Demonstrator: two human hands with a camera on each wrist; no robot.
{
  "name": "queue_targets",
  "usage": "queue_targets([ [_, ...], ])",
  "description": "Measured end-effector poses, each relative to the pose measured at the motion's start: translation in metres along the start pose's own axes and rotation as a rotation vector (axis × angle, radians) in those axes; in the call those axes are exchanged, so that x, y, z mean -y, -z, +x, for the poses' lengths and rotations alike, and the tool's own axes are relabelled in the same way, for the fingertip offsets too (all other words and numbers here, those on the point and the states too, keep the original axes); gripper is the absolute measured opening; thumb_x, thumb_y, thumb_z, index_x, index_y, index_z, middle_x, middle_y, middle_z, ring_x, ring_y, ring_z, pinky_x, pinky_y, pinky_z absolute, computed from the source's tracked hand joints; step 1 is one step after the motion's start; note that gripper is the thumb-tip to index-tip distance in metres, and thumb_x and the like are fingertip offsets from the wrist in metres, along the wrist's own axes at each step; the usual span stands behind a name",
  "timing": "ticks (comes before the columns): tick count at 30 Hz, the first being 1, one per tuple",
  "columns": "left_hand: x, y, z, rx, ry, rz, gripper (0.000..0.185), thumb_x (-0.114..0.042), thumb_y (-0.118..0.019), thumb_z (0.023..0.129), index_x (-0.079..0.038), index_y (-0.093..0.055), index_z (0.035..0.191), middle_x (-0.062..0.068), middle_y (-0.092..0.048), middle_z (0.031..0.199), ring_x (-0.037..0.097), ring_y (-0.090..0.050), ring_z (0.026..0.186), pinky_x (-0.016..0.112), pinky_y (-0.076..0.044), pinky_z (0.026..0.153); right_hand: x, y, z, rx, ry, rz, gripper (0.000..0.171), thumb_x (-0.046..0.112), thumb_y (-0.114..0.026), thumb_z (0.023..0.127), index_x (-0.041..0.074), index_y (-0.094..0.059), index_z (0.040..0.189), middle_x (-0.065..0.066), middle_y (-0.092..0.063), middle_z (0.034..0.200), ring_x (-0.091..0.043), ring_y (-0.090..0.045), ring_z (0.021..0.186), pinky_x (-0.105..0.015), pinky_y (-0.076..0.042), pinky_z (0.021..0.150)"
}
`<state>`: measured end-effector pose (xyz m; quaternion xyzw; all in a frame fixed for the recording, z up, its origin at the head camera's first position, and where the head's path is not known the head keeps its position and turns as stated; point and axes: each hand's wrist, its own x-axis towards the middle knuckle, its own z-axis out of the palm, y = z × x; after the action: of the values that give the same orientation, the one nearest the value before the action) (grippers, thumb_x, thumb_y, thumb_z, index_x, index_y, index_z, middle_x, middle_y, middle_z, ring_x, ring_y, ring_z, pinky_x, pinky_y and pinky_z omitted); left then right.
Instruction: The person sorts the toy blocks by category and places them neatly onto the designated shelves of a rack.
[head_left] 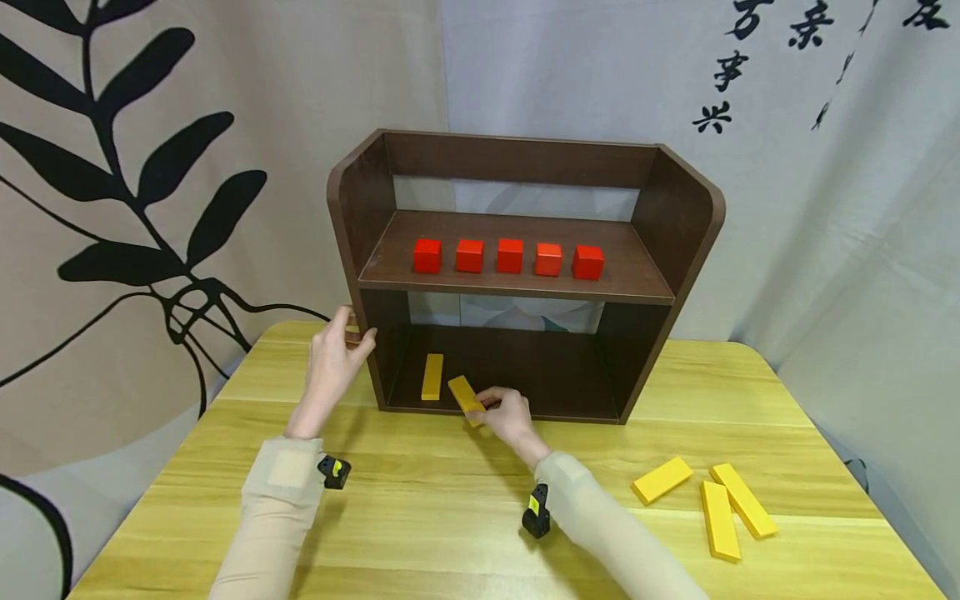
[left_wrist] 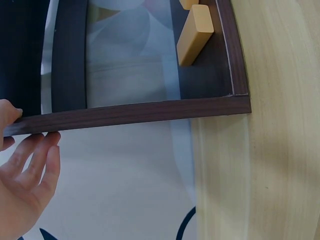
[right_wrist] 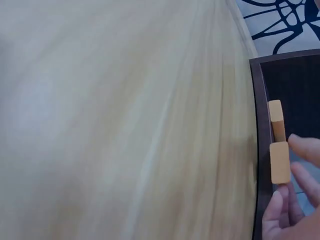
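Wooden desk (head_left: 450, 517): right hand (head_left: 510, 415) pinching yellow block (head_left: 466, 394), long axis angled into shelf (head_left: 525, 275); left hand (head_left: 333, 358) gripping shelf's side.

**Arm and hand posture, two-handed stance**

Both forearms extend forward from the lower edge of the head view, each in a pale beige sleeve, each bearing a small black-and-yellow device at the wrist. The left hand (head_left: 332, 360) is raised higher and farther forward than the right, wrist bent back, thumb up and fingers reaching rightward; in the left wrist view its fingers (left_wrist: 35, 160) lie nearly straight and close together, tips pressed against an edge, the thumb on the opposite side. The right hand (head_left: 510, 415) sits low, knuckles up, fingers curled leftward in a pinch; the right wrist view shows its fingertips (right_wrist: 305, 150) closing from both sides.
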<state>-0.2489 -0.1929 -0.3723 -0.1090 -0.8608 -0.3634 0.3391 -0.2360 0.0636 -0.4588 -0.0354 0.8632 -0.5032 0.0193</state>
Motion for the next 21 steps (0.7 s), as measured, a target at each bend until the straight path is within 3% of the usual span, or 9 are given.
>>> queue_targets([
  [3, 0.000, -0.001, 0.000, 0.001, -0.003, 0.012, 0.025, -0.007, -0.067, 0.084, 0.004, -0.054, 0.104, 0.026, -0.068, 0.094, 0.038, -0.070, 0.073, 0.047, -0.059, 0.060, -0.003, 0.004, -0.001, 0.037, 0.094, -0.091, 0.028, 0.017, -0.077, 0.078, 0.008, -0.071, 0.103, -0.009, -0.066, 0.103, -0.019, -0.061, 0.087, -0.029, -0.055, 0.071],
  [8, 0.001, -0.001, 0.000, 0.008, -0.002, 0.017, 0.025, -0.008, -0.066, 0.085, 0.003, -0.054, 0.104, 0.025, -0.068, 0.094, 0.038, -0.070, 0.073, 0.047, -0.059, 0.060, -0.009, 0.016, -0.004, 0.114, 0.404, -0.339, 0.030, 0.017, -0.074, 0.082, 0.007, -0.069, 0.110, -0.009, -0.063, 0.118, -0.027, -0.061, 0.108, -0.040, -0.054, 0.091],
  [12, 0.001, -0.001, 0.000, 0.001, -0.002, 0.007, 0.025, -0.007, -0.066, 0.085, 0.003, -0.054, 0.104, 0.025, -0.067, 0.096, 0.038, -0.070, 0.074, 0.046, -0.059, 0.061, -0.013, 0.025, -0.006, 0.166, 0.596, -0.509, 0.030, 0.017, -0.072, 0.084, 0.007, -0.069, 0.112, -0.008, -0.064, 0.123, -0.026, -0.062, 0.113, -0.038, -0.055, 0.093],
  [16, 0.001, -0.001, 0.000, -0.002, 0.000, 0.008, 0.025, -0.007, -0.066, 0.085, 0.003, -0.054, 0.104, 0.026, -0.067, 0.096, 0.038, -0.070, 0.074, 0.047, -0.059, 0.061, -0.016, 0.028, -0.006, 0.190, 0.677, -0.642, 0.031, 0.019, -0.068, 0.088, 0.009, -0.067, 0.117, -0.008, -0.062, 0.128, -0.025, -0.060, 0.116, -0.037, -0.053, 0.096],
  [21, 0.001, 0.000, 0.000, 0.005, 0.010, 0.007, 0.025, -0.007, -0.066, 0.085, 0.003, -0.054, 0.105, 0.025, -0.067, 0.096, 0.038, -0.070, 0.074, 0.047, -0.059, 0.061, -0.012, 0.022, -0.012, 0.212, 0.698, -0.796, 0.041, 0.028, -0.063, 0.091, 0.011, -0.059, 0.129, -0.007, -0.053, 0.138, -0.025, -0.054, 0.123, -0.042, -0.046, 0.106],
])
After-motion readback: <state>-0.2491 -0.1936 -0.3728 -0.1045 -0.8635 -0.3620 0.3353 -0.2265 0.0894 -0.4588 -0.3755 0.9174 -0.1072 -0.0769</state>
